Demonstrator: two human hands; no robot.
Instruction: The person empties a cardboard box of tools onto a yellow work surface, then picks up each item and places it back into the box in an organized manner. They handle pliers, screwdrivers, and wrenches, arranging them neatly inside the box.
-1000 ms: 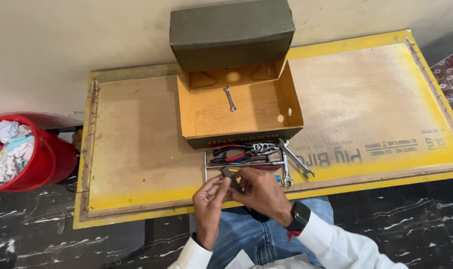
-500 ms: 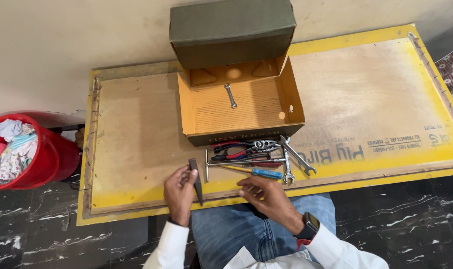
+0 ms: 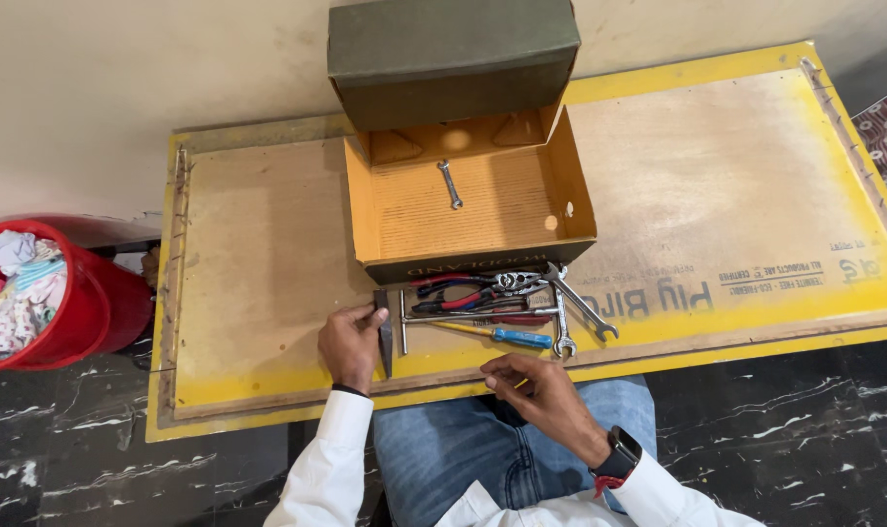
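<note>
Left hand is closed round a dark flat chisel, gripping it at the near half, blade end pointing far toward the open cardboard box. It looks like solid steel: stiff, weighty for its size, probably smooth enough to slide, so a grip round the middle of the shank seems the safe one. Right hand rests loosely curled at the near edge of the bench, holding nothing that I can see. Just right of the chisel lies a heap of tools: red-handled pliers, a blue-handled screwdriver, spanners. One small spanner sits alone inside the box. The bench is a bare plywood sheet with yellow edging; to the left stands a red tub of cloths on a dark marble floor.
</note>
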